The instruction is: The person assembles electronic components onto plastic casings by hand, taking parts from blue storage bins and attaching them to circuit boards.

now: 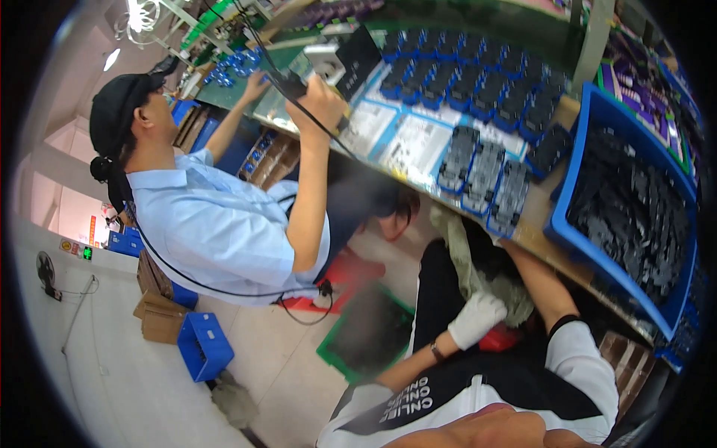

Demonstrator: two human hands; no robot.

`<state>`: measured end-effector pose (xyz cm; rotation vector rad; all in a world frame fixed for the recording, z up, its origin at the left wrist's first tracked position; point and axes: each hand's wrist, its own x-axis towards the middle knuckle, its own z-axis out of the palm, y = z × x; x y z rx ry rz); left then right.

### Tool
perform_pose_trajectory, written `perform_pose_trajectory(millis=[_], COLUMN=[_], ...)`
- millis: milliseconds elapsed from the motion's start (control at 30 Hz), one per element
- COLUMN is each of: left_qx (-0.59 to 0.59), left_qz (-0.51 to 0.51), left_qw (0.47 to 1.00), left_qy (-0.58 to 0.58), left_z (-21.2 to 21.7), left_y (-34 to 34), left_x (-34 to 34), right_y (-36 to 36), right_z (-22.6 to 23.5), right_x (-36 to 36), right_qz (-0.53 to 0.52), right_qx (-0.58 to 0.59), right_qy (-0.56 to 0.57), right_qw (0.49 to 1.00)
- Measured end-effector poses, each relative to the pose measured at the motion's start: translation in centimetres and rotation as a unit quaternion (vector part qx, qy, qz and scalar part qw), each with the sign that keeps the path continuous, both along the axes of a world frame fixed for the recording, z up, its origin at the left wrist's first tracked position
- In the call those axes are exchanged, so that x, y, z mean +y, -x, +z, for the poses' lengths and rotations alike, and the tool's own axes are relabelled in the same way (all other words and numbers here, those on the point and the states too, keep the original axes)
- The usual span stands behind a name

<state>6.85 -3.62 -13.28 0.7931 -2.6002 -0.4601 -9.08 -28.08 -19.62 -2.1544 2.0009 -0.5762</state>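
My left hand (478, 319), in a white glove, is low over my lap. Its fingers are curled against a crumpled olive-green cloth (464, 257) that hangs below the bench edge. My right forearm (544, 280) reaches forward to that edge, where the bench hides the hand and its fingers. Just above, three grey-black moulded parts (484, 178) lie side by side at the front of the bench. Behind them stand rows of black parts with blue edges (470, 86). To the right of my right arm, a blue bin (575, 216) holds many loose black pieces.
On my left a co-worker in a light-blue shirt (216, 216) leans to the bench, one hand gripping a dark tool with a cable (295, 86). A green-rimmed crate (336, 358) and a blue crate (205, 345) stand on the floor. Cardboard boxes (160, 317) are stacked beyond.
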Motion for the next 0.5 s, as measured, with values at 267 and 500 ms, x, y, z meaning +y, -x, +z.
perform_pose_trajectory(millis=[267,500], left_qx=[0.015,-0.011], left_qz=[-0.007,0.060], left_qw=[1.000,0.998], left_qy=[0.025,0.026], left_z=[0.4,-0.2], left_y=[1.0,-0.8], left_x=[-0.5,0.8], right_y=[-2.4,-1.0], right_z=[-4.8,1.0], right_x=[7.1,11.5], right_qz=[-0.024,0.093], right_qx=[-0.056,0.033], right_qy=[-0.060,-0.002], right_qw=[0.996,0.995])
